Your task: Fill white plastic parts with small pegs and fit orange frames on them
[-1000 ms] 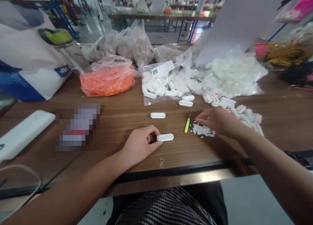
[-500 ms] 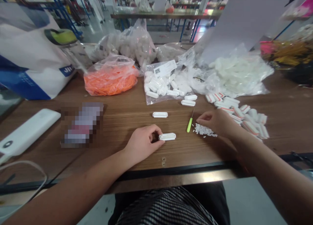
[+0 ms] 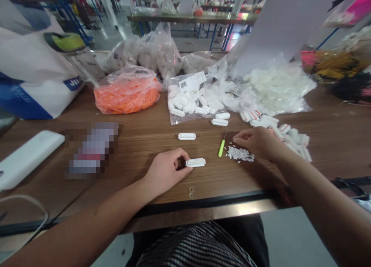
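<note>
Looking down at a wooden surface [image 3: 136, 159] with a lot spread across it, going left to right. At the upper left of the frame there's a big white and blue woven bag [image 3: 29, 93], and below it a white flat slab [image 3: 26, 159] that might be a power bank, with a pixelated, unreadable object [image 3: 91, 151] just beside it. Up top sits a clear bag of orange strands [image 3: 126, 96].

Lower centre, the left hand [image 3: 165, 172] has its fingers [image 3: 181, 159] curled against the left end of a white connector housing [image 3: 195, 162], gripping it flat on the wood. Just above that lies a second white housing [image 3: 187, 136], not touching anything, and further up is a clear bag of white plastic parts [image 3: 185, 104] with a QR label.

To the right of the held housing is a green-handled pick [image 3: 222, 148], then a small heap of tiny white pins [image 3: 240, 154]. The right hand [image 3: 257, 143] sits right over that heap, fingers [image 3: 240, 135] pinched together just at its upper edge, though I can't tell if they've got any pins. Past it, on the right, are loose red-striped white pieces [image 3: 278, 130] and a bag of translucent white bits [image 3: 278, 91].
</note>
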A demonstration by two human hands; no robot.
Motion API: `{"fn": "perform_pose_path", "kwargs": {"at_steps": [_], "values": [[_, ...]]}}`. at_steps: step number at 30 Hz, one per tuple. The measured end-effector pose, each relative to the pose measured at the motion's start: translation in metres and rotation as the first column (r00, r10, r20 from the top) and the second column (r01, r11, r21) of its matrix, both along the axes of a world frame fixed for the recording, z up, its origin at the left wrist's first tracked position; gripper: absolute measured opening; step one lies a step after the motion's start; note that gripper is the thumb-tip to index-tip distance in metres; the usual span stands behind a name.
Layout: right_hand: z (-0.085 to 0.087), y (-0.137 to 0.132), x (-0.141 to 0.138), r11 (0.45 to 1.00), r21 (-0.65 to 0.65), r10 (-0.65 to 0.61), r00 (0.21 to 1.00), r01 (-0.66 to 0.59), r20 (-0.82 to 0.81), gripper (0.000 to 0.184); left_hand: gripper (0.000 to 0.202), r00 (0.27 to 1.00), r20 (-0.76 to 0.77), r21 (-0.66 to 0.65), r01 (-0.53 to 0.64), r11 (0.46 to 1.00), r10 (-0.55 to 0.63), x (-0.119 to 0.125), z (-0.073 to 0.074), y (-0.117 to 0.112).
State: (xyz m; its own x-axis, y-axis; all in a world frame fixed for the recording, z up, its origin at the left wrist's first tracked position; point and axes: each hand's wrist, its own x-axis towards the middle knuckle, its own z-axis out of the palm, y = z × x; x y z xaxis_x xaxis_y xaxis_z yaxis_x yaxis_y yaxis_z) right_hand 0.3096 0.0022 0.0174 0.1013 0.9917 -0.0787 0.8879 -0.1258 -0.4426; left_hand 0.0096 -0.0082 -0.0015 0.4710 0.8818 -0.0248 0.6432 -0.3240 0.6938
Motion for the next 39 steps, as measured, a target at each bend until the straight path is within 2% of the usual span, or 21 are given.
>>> {"fn": "perform_pose_path", "kwargs": {"at_steps": [5,13,19,24,30,33,39], "values": [[0.002,-0.003,-0.009,0.997,-0.034,0.066,0.991,-0.063,0.118,0.019,0.011,1.000,-0.008,-0.013,-0.012,1.000,0.012,0.001,0.002,0.000],[0.003,-0.001,-0.006,0.946,0.040,0.310,0.935,-0.321,0.172,0.024,0.012,1.000,-0.013,-0.008,-0.003,1.000,0.003,0.000,0.000,0.001],[0.003,-0.006,-0.006,0.994,-0.004,0.109,0.975,-0.111,0.193,0.026,0.013,1.000,-0.020,-0.015,0.005,1.000,-0.005,0.000,0.000,0.001],[0.001,-0.011,-0.015,0.994,0.014,0.096,0.955,-0.104,0.281,0.032,0.012,1.000,-0.016,-0.014,-0.003,1.000,0.003,0.001,0.002,0.000],[0.010,-0.014,-0.029,0.994,-0.031,0.112,0.914,-0.108,0.391,0.036,0.012,1.000,-0.009,0.002,0.002,1.000,-0.002,0.000,0.000,0.000],[0.006,-0.013,-0.028,0.997,-0.025,0.071,0.939,-0.067,0.336,0.030,0.012,1.000,-0.007,0.002,0.004,1.000,-0.004,0.000,0.000,0.000],[-0.011,-0.005,-0.011,0.998,-0.040,-0.039,0.997,0.042,0.063,0.019,0.011,1.000,0.012,0.004,-0.004,1.000,0.004,0.001,0.000,0.000]]}}
